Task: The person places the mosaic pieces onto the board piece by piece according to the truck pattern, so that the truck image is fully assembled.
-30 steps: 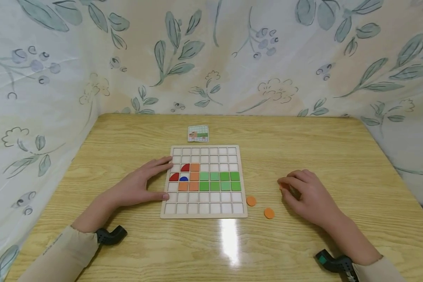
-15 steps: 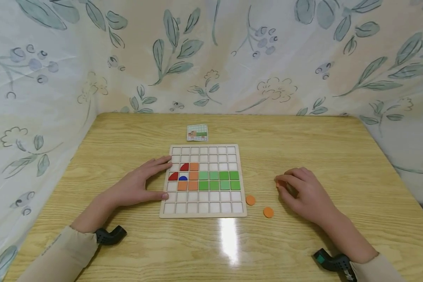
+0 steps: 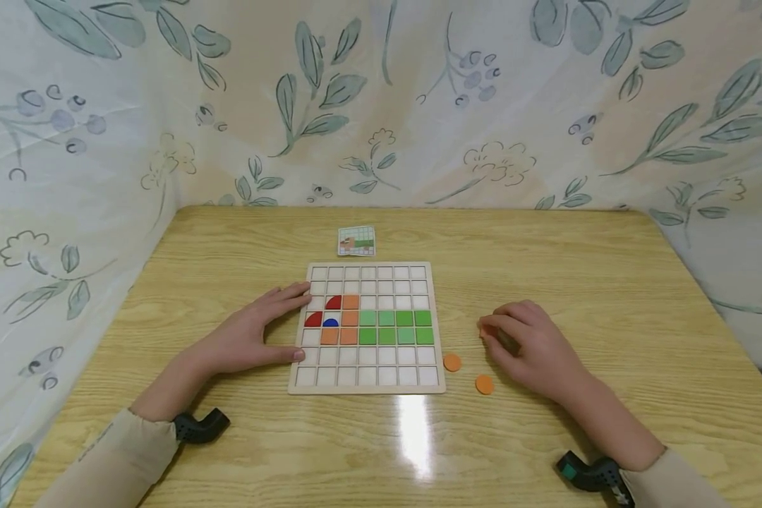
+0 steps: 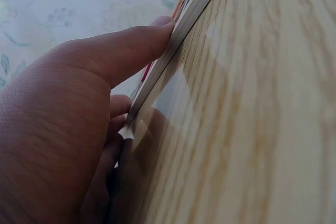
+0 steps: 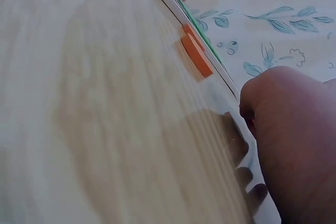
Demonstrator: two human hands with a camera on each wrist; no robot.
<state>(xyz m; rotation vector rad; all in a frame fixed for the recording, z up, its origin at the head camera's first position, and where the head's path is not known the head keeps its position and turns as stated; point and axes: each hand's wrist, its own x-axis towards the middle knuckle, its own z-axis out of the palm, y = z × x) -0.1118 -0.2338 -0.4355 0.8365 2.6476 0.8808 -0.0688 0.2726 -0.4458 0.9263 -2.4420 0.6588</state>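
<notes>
In the head view, a wooden grid board [image 3: 381, 356] lies on the table with several coloured pieces in its cells. My left hand [image 3: 248, 331] rests at the board's left edge, thumb on the frame near the front and fingers extended along the side farther back. Right of the board, my right hand [image 3: 533, 346] pinches a small orange piece [image 3: 482, 332] between thumb and forefinger. Most of that piece is hidden by the fingers. Two orange discs lie loose between board and right hand, a nearer disc [image 3: 485, 384] and a disc by the board's edge [image 3: 452, 363].
Behind the board lies a small card [image 3: 356, 241] printed with a coloured grid pattern. Patterned cloth [image 3: 381, 106] hangs beyond the table's far edge and along both sides. A bright reflection shows on the wooden table [image 3: 330, 444] in front of the board.
My right hand has moved left toward the board with the orange piece pinched in it. The left hand, the board and the two loose discs stay in place.
</notes>
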